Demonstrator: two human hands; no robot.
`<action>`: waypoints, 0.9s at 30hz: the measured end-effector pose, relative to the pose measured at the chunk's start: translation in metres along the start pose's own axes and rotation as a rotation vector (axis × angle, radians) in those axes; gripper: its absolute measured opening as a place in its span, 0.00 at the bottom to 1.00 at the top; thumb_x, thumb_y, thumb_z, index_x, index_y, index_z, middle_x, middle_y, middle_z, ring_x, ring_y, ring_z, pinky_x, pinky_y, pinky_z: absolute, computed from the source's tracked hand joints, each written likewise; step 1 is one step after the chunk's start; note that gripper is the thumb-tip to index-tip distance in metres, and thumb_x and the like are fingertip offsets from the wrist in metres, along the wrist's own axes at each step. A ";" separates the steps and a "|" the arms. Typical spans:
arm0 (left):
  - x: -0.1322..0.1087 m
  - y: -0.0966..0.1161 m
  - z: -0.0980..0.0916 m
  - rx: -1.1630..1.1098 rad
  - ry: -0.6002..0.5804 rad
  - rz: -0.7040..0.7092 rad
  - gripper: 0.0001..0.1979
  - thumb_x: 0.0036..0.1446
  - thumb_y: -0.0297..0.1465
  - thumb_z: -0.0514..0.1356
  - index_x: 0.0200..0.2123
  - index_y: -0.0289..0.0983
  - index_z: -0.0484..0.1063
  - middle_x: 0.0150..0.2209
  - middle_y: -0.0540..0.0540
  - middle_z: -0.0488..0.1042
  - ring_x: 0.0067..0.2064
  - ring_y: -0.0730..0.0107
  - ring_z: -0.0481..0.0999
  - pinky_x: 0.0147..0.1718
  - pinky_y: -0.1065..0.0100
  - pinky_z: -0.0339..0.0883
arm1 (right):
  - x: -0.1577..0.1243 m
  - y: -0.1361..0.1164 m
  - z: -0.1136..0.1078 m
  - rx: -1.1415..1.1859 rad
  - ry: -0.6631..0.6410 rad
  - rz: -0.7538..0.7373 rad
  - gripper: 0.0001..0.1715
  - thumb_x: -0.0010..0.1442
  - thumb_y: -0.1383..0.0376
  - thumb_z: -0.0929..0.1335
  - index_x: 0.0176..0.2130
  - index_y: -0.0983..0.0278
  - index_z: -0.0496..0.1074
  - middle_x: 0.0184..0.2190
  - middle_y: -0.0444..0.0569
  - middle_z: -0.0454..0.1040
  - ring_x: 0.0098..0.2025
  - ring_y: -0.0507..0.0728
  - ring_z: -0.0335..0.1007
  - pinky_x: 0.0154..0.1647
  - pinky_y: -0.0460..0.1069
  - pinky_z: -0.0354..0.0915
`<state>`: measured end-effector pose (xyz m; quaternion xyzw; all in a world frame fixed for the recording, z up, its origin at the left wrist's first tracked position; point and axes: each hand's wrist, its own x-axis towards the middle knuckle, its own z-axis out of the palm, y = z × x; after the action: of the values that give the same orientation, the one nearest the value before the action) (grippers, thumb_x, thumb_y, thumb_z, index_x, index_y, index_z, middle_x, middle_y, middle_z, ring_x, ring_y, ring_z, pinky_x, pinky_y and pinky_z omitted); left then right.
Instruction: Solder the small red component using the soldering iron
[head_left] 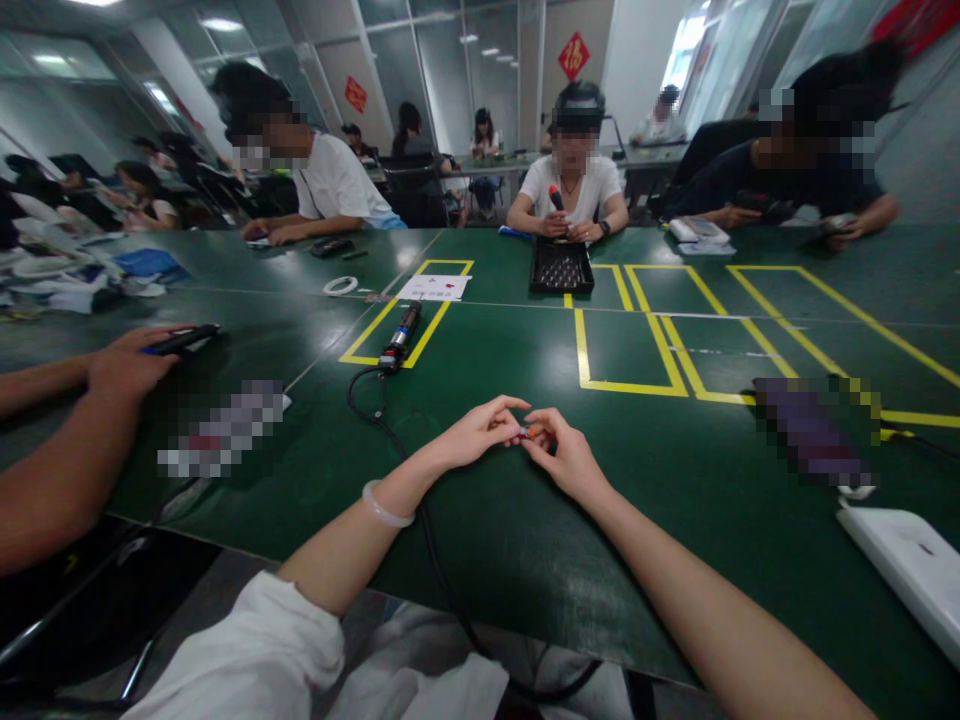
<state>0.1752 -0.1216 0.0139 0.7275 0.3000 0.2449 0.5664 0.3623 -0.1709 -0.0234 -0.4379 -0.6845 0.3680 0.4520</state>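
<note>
Just above the green table, my left hand and my right hand meet at the fingertips. Between them is a small part, orange at one end with red and pale bits; it is too small to name. Both hands pinch it, the left from one side and the right from the other. Fingers cover most of it. Beyond my hands, a black electric screwdriver with a blue band lies on the table inside a yellow tape outline. Its black cable runs back under my left forearm.
A printed white sheet lies past the screwdriver. Across the table, a person works over a black tray. At left, a co-worker's hand rests by a dark tool. A white power bank sits at right near a blurred-out device.
</note>
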 end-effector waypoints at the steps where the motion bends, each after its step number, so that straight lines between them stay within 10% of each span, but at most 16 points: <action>1: 0.000 -0.001 0.000 -0.014 0.002 -0.003 0.22 0.60 0.39 0.58 0.54 0.34 0.62 0.32 0.49 0.70 0.34 0.72 0.71 0.36 0.69 0.64 | 0.000 0.000 0.000 0.009 0.002 0.005 0.12 0.60 0.64 0.66 0.45 0.62 0.64 0.31 0.45 0.73 0.30 0.52 0.70 0.31 0.47 0.66; 27: -0.005 0.010 0.002 0.417 0.128 0.135 0.11 0.61 0.36 0.57 0.42 0.35 0.71 0.38 0.46 0.74 0.39 0.69 0.72 0.40 0.69 0.65 | 0.001 0.001 -0.002 0.098 0.034 0.040 0.11 0.61 0.60 0.67 0.41 0.63 0.67 0.32 0.46 0.72 0.32 0.53 0.69 0.34 0.47 0.65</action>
<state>0.1747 -0.1278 0.0233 0.8301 0.3302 0.2605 0.3662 0.3646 -0.1694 -0.0230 -0.4352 -0.6490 0.4025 0.4769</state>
